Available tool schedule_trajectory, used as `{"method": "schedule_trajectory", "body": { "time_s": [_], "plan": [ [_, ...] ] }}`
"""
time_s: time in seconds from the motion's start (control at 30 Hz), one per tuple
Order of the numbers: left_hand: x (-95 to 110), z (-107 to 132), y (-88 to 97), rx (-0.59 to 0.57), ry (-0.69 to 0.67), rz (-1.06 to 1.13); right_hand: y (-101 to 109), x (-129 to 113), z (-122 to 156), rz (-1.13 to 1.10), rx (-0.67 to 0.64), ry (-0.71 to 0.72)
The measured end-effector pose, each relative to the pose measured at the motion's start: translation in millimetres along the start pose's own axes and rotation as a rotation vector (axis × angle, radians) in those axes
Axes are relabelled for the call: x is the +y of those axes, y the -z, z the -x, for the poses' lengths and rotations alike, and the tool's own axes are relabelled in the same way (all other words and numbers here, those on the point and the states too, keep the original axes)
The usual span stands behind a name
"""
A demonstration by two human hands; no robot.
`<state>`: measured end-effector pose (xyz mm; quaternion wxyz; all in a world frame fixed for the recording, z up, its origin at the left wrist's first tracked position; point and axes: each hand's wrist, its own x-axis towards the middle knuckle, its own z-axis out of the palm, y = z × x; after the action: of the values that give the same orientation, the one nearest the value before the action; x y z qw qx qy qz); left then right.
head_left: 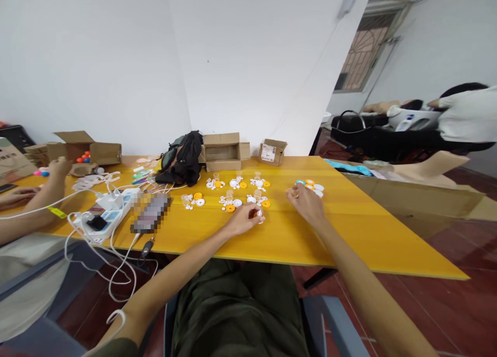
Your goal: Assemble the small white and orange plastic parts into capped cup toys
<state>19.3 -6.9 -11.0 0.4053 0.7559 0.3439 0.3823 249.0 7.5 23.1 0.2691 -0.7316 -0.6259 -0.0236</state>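
My left hand [244, 218] rests low over the table, its fingers curled round a small white piece with dark marks [260, 212]. My right hand [308, 205] is to the right, closed on a small clear plastic cup [295, 193]. Just beyond it lie white, orange and teal discs [318, 187], partly covered by the hand. In front of my left hand are several groups of parts: clear cups [230, 194], orange discs [265, 204], white discs [237, 203] and small white pieces.
Cardboard boxes [222, 152] and a black backpack [190, 160] stand along the wall. A power strip [111, 217] with tangled white cables and a phone [151, 212] lie at left. A co-worker's arm [52, 202] is at far left; another person [468, 114] is at right.
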Motion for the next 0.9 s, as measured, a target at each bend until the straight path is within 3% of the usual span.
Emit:
{"method": "schedule_trajectory", "body": {
  "time_s": [0.13,0.37,0.6,0.9],
  "plan": [
    [3,0,1.1,-0.006,-0.002,-0.01,10,-12,-4,0.08,-0.063,-0.002],
    [7,0,0.4,-0.004,0.003,-0.018,6,-20,4,0.131,-0.194,0.014],
    [8,1,0.2,0.001,0.007,-0.042,3,-12,13,0.118,-0.203,0.077],
    [6,0,1.4,0.027,0.003,-0.021,-15,7,30,-0.032,-0.146,0.233]
  ]
}}
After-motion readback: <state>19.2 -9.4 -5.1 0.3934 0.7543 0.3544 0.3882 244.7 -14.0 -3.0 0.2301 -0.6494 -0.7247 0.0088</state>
